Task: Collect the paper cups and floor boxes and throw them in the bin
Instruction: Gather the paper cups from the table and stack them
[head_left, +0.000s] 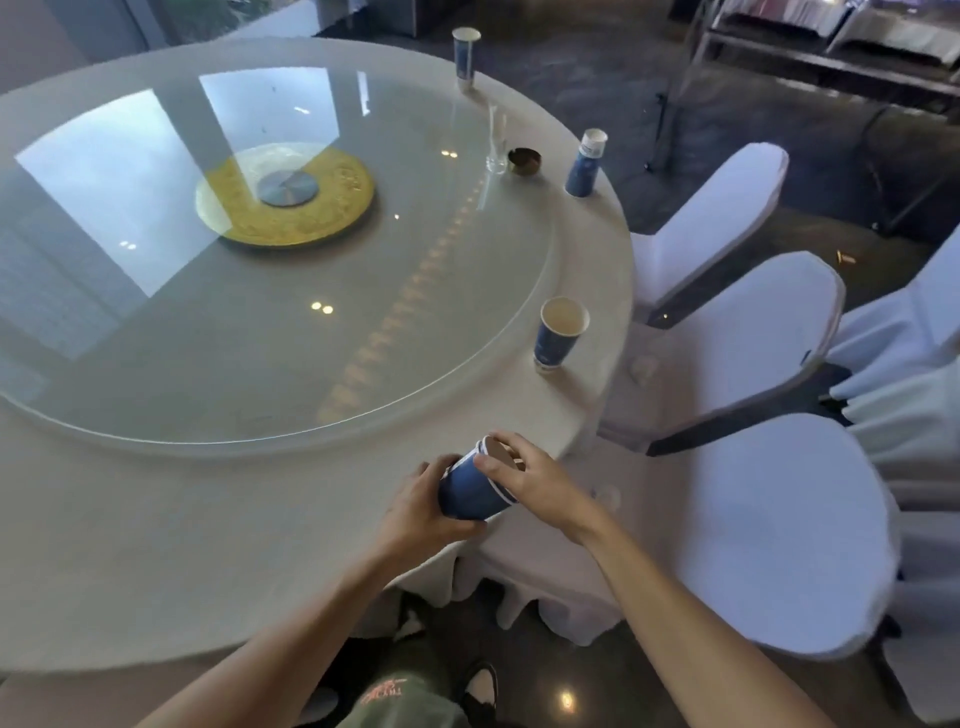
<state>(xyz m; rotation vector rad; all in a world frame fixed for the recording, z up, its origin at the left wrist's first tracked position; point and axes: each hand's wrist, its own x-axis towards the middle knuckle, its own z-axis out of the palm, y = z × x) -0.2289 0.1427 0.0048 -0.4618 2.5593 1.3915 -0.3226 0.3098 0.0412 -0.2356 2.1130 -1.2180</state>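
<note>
I hold a tilted stack of blue paper cups (470, 491) over the near edge of the round table (156, 545). My left hand (423, 506) wraps the stack's base from the left. My right hand (535, 480) grips its rim from the right, fingers over the mouth. Three more blue cups stand along the table's right edge: a near cup (558, 335) with an open mouth, a middle cup (587, 163) and a far cup (466, 54). No floor boxes or bin are in view.
A glass turntable (395, 291) covers most of the table. A clear glass (497, 140) and a dark ashtray (524, 161) stand near the middle cup. White-covered chairs (753, 519) crowd the right side. A metal rack (831, 57) is at the back right.
</note>
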